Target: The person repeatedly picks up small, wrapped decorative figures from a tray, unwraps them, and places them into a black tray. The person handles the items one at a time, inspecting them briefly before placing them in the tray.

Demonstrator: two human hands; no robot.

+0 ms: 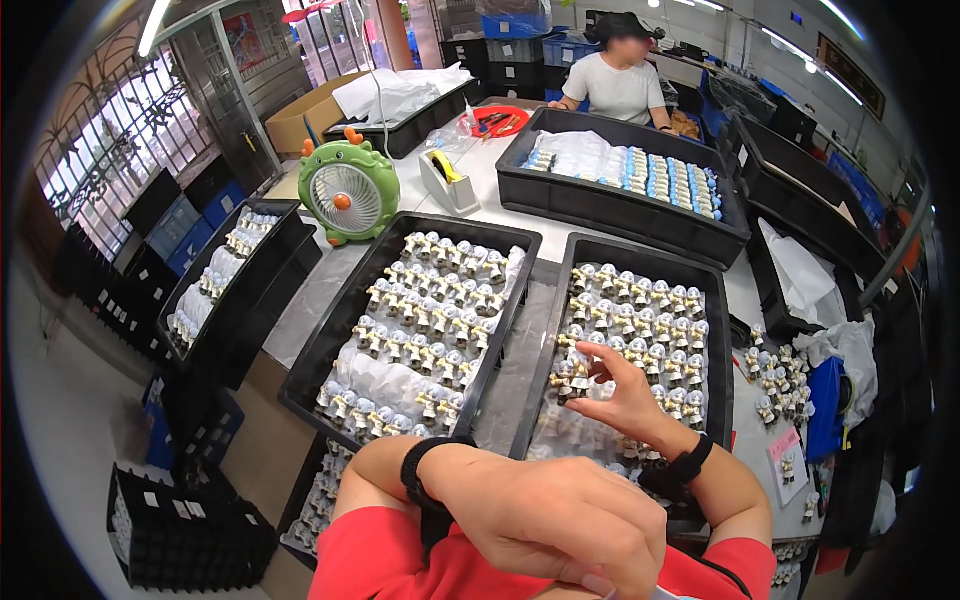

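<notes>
My right hand [632,398] is over the right black tray [718,385], thumb and forefinger spread apart in a C shape. Small figurines [572,374] with pale heads and gold-and-white bodies stand by its fingertips; I see no firm grip on one. Much closer to the view, my left hand [570,520] is closed, knuckles up, at the lower middle. Its fingertips are partly hidden, and what they hold, if anything, cannot be made out. Rows of figurines fill most of the right tray, with white padding between the rows.
A left tray [300,385] holds more figurine rows. Beyond stand a green fan [350,190], a tape dispenser [452,183] and a far tray [620,195] of blue-and-white figurines. A person [615,85] sits behind it. Loose figurines [780,380] lie at the right.
</notes>
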